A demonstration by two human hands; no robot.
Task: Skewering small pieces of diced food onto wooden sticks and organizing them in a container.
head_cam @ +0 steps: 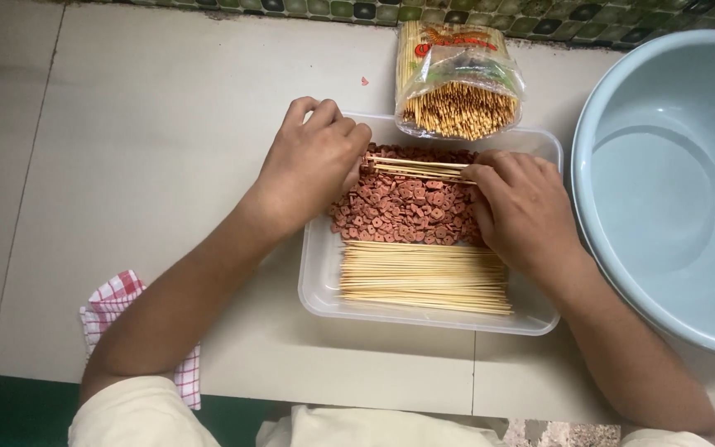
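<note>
Tiled floor [167,108]: tray [324,281], basin [672,182], cloth [113,306].

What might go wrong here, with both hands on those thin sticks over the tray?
The few skewers held between the left hand and right hand look thin and might snap or prick a finger. The red slices lie heaped in the clear tray; a nudge might spill some.
</note>
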